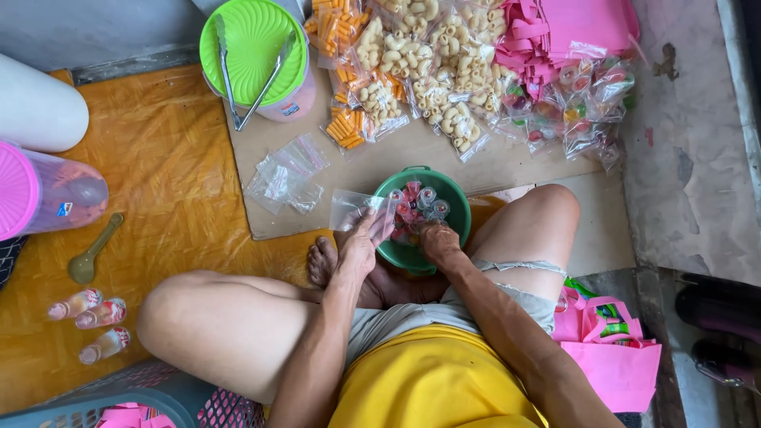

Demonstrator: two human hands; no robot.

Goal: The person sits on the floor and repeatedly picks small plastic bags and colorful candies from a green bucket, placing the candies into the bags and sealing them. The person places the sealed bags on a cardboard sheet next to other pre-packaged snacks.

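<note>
— While the person sits cross-legged on the floor, where are the hands?

— Both are at the green bowl (456, 208) that rests between the shins; the left hand (358, 252) is at its near-left rim, fingers pinched together on a small clear bag (354, 208) that it holds open-end toward the bowl; the right hand (438, 240) reaches down into the bowl, its fingers curled among the small jelly cups (418, 202); whether they have closed on a cup I cannot tell, since the fingertips are hidden.

— And what lies around them?

— Just beyond the bowl, on a sheet of brown cardboard (396, 158), lies a loose heap of empty clear bags (284, 176); further off are filled bags of pale curled snacks (428, 63) and orange stick snacks (342, 79), and to their right bags of jelly cups (583, 111) beside a stack of pink cloth bags (555, 32).

— Anything to the left?

— A tub with a green lid (252, 47) carries metal tongs (254, 75) across its top; a jar with a pink lid (43, 194) lies on its side on the orange mat (158, 174); near it are a plastic spoon (91, 254) and three small bottles (95, 317), well apart from the hands; a pink bag (614, 361) sits by the right hip.
</note>
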